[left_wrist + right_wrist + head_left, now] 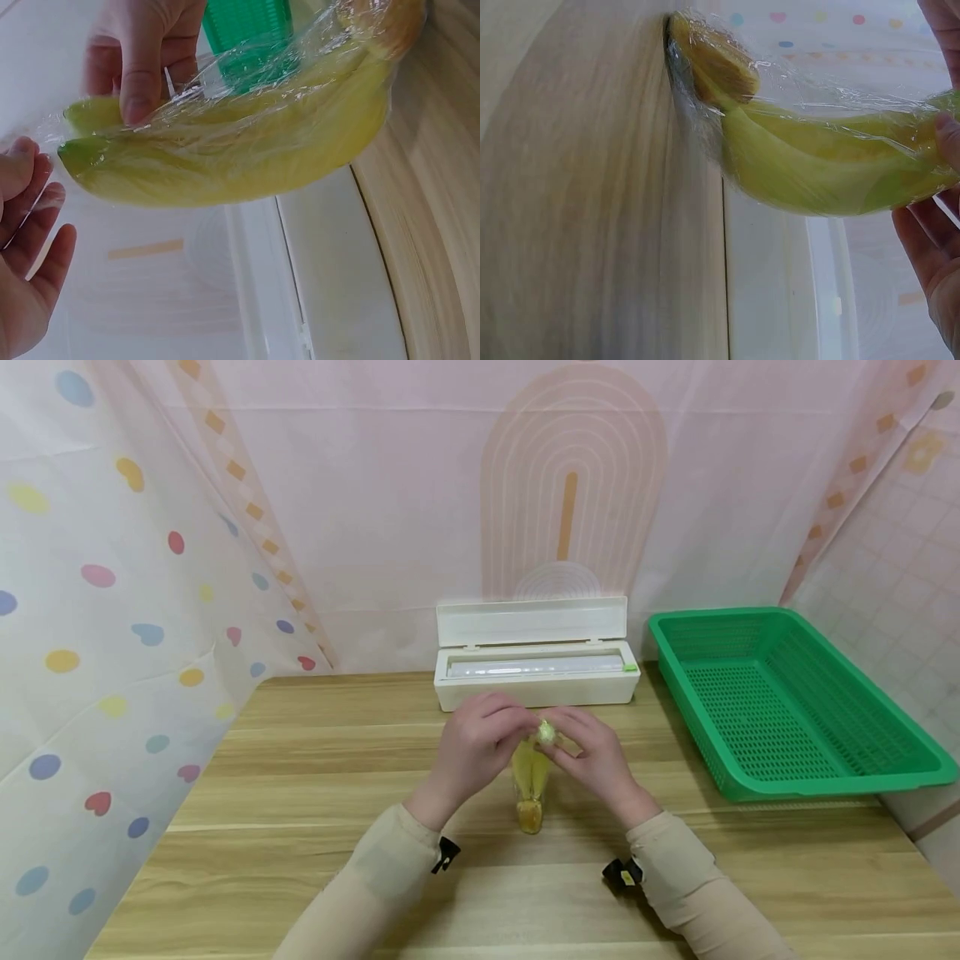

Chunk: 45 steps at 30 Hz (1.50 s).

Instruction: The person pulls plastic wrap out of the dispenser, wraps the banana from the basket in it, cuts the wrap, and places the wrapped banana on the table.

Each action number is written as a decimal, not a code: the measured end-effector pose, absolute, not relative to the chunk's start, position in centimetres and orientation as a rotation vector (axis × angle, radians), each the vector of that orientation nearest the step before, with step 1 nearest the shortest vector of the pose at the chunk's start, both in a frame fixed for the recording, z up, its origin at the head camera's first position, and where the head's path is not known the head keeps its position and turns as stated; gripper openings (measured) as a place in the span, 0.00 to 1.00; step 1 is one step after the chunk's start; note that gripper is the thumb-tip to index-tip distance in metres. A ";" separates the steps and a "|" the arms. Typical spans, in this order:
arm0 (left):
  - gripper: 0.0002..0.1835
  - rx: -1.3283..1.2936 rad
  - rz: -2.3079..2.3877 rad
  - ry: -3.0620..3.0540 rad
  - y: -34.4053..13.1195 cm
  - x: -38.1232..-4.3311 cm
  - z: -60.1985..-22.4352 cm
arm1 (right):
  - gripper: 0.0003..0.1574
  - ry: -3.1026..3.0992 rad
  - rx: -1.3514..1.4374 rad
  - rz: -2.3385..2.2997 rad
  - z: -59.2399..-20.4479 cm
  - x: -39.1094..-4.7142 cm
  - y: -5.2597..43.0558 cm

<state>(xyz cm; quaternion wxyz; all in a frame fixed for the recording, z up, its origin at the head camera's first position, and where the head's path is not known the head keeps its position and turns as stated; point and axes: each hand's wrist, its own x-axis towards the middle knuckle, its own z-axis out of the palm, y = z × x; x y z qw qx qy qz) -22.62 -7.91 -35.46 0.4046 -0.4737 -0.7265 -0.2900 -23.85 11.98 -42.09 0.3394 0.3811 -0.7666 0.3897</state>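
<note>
Two joined bananas (225,169), yellow with greenish tips, stand on end under clear cling film (322,67). Their brownish stem end (529,817) points down toward the wooden table, and the tips point up between the hands. My right hand (596,756) grips them near the tips, its thumb (139,94) pressing on the film-covered side. At the very tips, my left hand (480,747) pinches loose film between thumb and forefinger; its other fingers are spread in the left wrist view. Wrinkled film lies around the stem end (724,71).
Behind the hands sits a white cling film dispenser (536,689), lid (532,622) raised, with a film roll (536,666) inside and a green piece at its right end. A green plastic basket (693,735) stands on the right of the table (300,793). Patterned cloth (375,510) hangs behind.
</note>
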 end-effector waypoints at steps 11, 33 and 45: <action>0.05 -1.261 -1.028 -1.920 -7.8 -24.5 -35.9 | 0.29 -1.925 1.037 0.966 -42.2 -23.8 11.9; 0.07 -0.804 -1.749 -2.322 -8.3 -24.7 -36.4 | 0.22 -1.822 1.149 0.961 -42.3 -23.9 11.7; 0.03 -0.671 -1.527 -2.259 -9.4 -24.6 -38.6 | 0.24 -1.851 1.130 0.973 -42.3 -23.8 12.0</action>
